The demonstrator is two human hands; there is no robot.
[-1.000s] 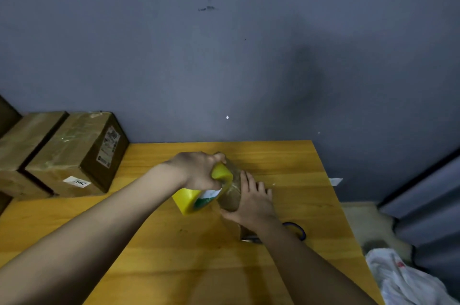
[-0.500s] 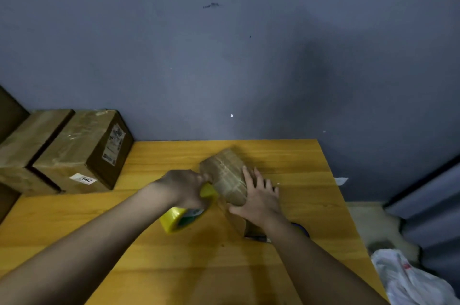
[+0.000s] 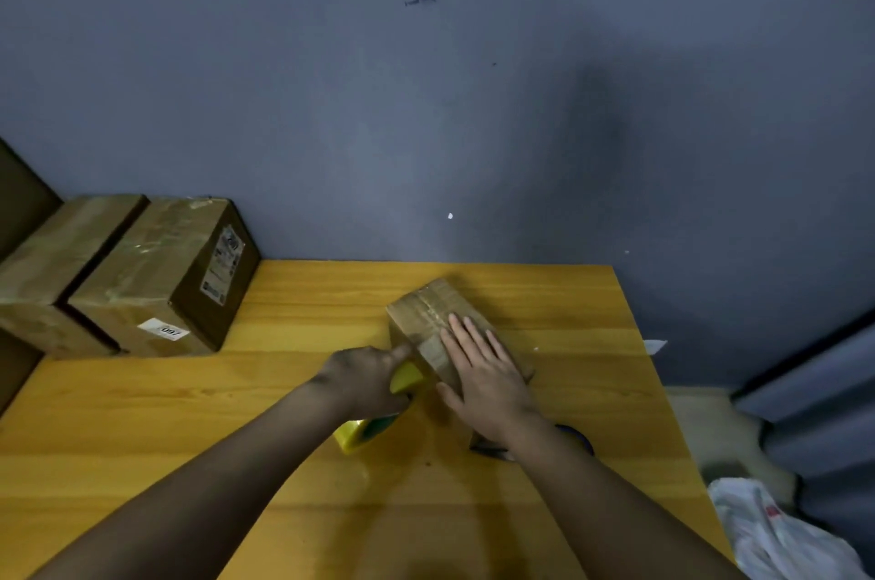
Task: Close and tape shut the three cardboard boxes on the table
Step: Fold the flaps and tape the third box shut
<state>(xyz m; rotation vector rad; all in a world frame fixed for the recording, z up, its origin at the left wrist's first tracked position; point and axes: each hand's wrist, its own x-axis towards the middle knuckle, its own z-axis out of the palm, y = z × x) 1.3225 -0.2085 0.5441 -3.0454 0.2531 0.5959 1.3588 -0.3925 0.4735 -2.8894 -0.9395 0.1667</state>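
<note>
**Flat hand pins small box while tape roll works its near-left side**

A small brown cardboard box (image 3: 428, 316) sits closed on the yellow wooden table (image 3: 189, 414), a little toward one o'clock from the table's middle, turned at an angle with one corner pointing to the wall at twelve. A glossy strip of clear tape runs along its top seam.

The right hand (image 3: 487, 378) lies flat on the box's lid, fingers straight and slightly spread, pointing toward eleven o'clock; it presses down and grips nothing. The left hand (image 3: 364, 378) is curled round a yellow roll of packing tape (image 3: 374, 418), with its index finger stretched out to touch the box's near-left edge. The roll is just beside the box at its seven o'clock side; whether tape runs from the roll to the cardboard cannot be made out.

At five o'clock from the box, partly hidden behind the right wrist, lie dark blue-handled scissors (image 3: 575, 437) on the tabletop.

Two larger brown cardboard boxes (image 3: 156, 267) stand side by side at the table's ten o'clock corner, against the grey-blue wall (image 3: 426, 106), well apart from the hands. Both have taped tops, and the nearer one carries white labels on two sides.

Off the table at four o'clock, a crumpled white plastic bag (image 3: 772, 537) rests on the floor.
</note>
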